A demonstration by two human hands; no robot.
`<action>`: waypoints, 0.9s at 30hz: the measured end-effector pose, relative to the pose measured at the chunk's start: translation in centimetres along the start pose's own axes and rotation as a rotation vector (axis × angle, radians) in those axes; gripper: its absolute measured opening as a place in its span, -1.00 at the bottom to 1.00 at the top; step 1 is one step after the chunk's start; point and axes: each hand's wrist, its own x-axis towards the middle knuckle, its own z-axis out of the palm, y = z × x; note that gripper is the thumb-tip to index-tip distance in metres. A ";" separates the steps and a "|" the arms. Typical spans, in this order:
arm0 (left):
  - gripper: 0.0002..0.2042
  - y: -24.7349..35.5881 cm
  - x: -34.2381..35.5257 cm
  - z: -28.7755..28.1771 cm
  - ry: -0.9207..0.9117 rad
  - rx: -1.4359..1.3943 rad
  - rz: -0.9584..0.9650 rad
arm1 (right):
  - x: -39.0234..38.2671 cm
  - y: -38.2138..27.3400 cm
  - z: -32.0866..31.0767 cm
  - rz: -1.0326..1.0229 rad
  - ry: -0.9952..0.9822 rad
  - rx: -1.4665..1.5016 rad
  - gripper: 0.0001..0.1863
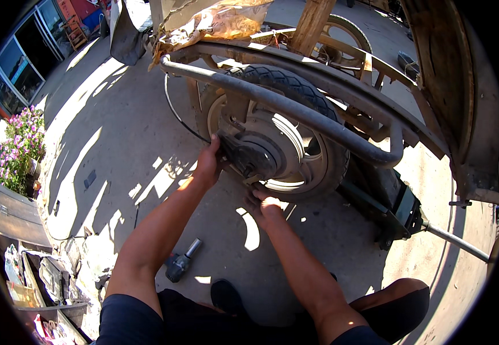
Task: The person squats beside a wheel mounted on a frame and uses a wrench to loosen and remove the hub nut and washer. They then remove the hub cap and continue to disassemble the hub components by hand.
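Left hand (208,165) at the near-left edge of a dark, round hub cover (256,161), thumb uppermost, other fingers partly hidden; cannot tell if it is clamped on or only resting. Right hand (266,208) just below the hub, fingers curled up toward the lower rim; whether anything is pinched there cannot be made out.

Hub cover sits at the centre of a pale spoked wheel (286,150) with a black, treaded tyre (304,89). Wheel lies under a rusty vehicle frame (341,85), behind a bent grey tubular guard bar (284,107). Black cable (173,107) loops down from the frame toward the left hand.

Right of the wheel: dark green jack (401,210), its metal handle (456,240) angled outward. On the concrete (117,149), near the left forearm: power wrench (180,265) lying on its side, silver socket end pointing up-right. Far left: pink-flowered plant (20,141); below it, sectioned bin (31,279) of mixed parts.
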 end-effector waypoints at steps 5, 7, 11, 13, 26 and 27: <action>-0.50 0.3 -0.2 0.2 0.004 -0.002 0.002 | 0.2 0.2 -0.2 0.005 -0.005 -0.034 -0.58; -0.49 0.3 -0.2 -0.1 -0.021 0.000 -0.007 | 0.1 0.0 0.1 0.010 -0.005 -0.020 -0.63; -0.48 0.2 0.2 -0.2 -0.034 -0.013 0.007 | -0.1 -0.7 0.3 -0.009 -0.028 0.017 -0.73; -0.46 0.3 0.2 -0.2 -0.048 -0.017 0.009 | -0.6 -1.2 0.7 -0.018 -0.058 0.031 -0.73; -0.39 0.6 0.3 2.0 0.164 0.085 0.052 | -2.4 -4.5 3.9 0.002 -0.201 -0.086 -0.14; -0.40 0.7 0.2 2.1 0.164 0.078 0.052 | -2.4 -4.7 4.1 0.019 -0.190 -0.097 -0.08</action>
